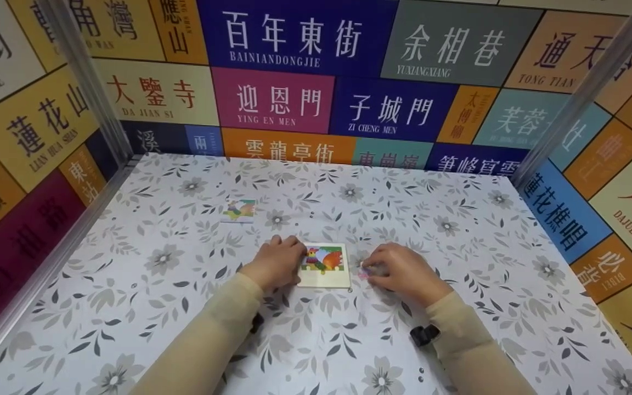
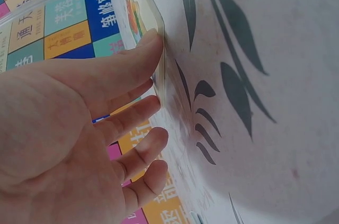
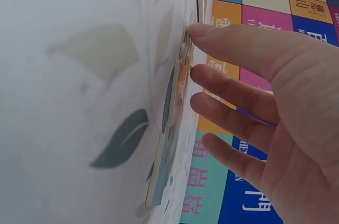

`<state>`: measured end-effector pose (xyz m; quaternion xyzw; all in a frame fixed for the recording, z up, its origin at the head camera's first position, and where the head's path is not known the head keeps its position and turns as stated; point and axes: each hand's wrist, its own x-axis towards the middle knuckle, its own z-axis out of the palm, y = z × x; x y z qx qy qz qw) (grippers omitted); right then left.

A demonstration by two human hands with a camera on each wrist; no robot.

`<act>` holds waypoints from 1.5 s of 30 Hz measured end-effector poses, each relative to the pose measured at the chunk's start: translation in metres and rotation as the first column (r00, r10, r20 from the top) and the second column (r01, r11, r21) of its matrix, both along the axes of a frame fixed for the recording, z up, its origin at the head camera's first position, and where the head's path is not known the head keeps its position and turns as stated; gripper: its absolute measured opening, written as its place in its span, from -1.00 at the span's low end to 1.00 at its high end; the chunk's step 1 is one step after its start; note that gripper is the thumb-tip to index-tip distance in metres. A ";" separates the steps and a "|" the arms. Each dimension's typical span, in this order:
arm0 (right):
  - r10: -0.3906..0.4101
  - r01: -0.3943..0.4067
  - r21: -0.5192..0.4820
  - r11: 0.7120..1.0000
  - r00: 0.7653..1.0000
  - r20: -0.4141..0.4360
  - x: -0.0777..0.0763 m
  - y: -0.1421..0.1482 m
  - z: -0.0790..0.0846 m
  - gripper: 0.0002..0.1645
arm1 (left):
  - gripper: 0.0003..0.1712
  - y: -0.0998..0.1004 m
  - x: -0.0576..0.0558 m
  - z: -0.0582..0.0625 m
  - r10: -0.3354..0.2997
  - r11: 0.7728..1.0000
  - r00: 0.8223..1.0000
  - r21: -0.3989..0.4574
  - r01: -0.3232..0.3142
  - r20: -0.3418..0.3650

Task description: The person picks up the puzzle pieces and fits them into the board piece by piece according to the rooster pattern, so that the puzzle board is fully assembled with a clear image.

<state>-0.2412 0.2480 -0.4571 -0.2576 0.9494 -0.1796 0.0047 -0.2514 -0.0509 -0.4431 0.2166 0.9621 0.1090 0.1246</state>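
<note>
A jigsaw puzzle board (image 1: 324, 280) with a cream frame and a partly filled, brightly coloured picture (image 1: 324, 258) lies flat on the table. My left hand (image 1: 277, 262) holds its left edge; in the left wrist view the thumb (image 2: 145, 49) lies over the rim and the fingertips are along the edge. Just right of the board, my right hand (image 1: 404, 271) pinches a small puzzle piece (image 1: 365, 271) between thumb and index finger, close over the tabletop. In the right wrist view, more puzzle pieces (image 3: 159, 168) lie in a row below the curved fingers.
A small picture card (image 1: 238, 210) in similar colours lies further back on the left. The table's white floral cover (image 1: 184, 241) reaches back to panels (image 1: 294, 44) of coloured sign lettering. Clear posts (image 1: 88, 82) stand at the table's far corners.
</note>
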 end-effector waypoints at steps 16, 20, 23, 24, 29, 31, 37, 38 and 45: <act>-0.019 0.019 -0.008 1.000 0.999 -0.032 0.002 0.001 -0.003 -0.77 | -0.34 0.000 0.000 -0.001 0.015 1.000 1.000 0.014 -0.015 0.022; -0.030 0.029 -0.018 0.999 0.999 -0.028 0.002 0.000 -0.003 -0.80 | -0.34 -0.001 0.001 0.000 0.017 0.999 1.000 0.029 -0.017 0.022; -0.034 0.034 -0.006 0.999 0.999 -0.041 0.003 0.000 -0.003 -0.82 | -0.34 -0.002 0.002 0.001 0.000 0.999 1.000 0.032 0.000 -0.002; -0.034 0.034 -0.001 0.999 0.998 -0.048 0.004 0.000 -0.003 -0.83 | -0.34 -0.002 0.002 0.000 -0.005 0.999 1.000 0.032 0.006 -0.011; -0.034 0.034 0.007 0.999 0.998 -0.062 0.004 -0.001 -0.003 -0.83 | -0.34 -0.001 0.002 0.000 -0.010 1.000 1.000 0.015 0.011 -0.019; -0.031 0.031 -0.003 1.000 0.998 -0.054 0.003 -0.001 -0.003 -0.84 | -0.34 -0.001 0.002 0.001 -0.006 1.000 1.000 0.010 0.006 -0.008; -0.017 0.016 -0.023 1.000 0.999 -0.045 0.003 -0.001 -0.003 -0.91 | -0.34 -0.001 0.001 0.002 0.004 1.000 1.000 0.010 -0.004 0.011; -0.015 0.014 -0.023 1.000 0.999 -0.049 0.003 -0.001 -0.004 -0.92 | -0.33 -0.001 0.001 0.002 0.007 1.000 1.000 0.011 -0.007 0.013; -0.015 0.014 -0.017 1.000 0.997 -0.072 0.002 -0.003 -0.005 -0.92 | -0.33 0.000 -0.001 -0.002 0.012 1.000 1.000 0.014 -0.012 0.018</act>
